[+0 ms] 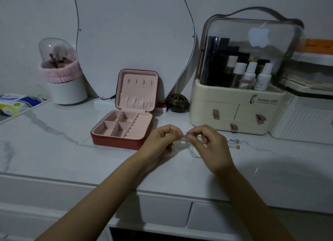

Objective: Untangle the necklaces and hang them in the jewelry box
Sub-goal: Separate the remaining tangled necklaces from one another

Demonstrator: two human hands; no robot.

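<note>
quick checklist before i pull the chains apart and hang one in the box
1. Both hands on the tangle: ok. The left hand and right hand pinch the thin tangled metal necklace chains above the white marble-look tabletop.
2. Red square jewelry box with pink lining open: ok, lid upright.
3. Hooks in the lid free: ok, nothing hangs there.
4. Chains separated: not ok, loops are bunched between the fingers.
5. Loose ends safe: cannot tell; the small gold bead and silver pendant lie on the tabletop, their links unclear.
</note>
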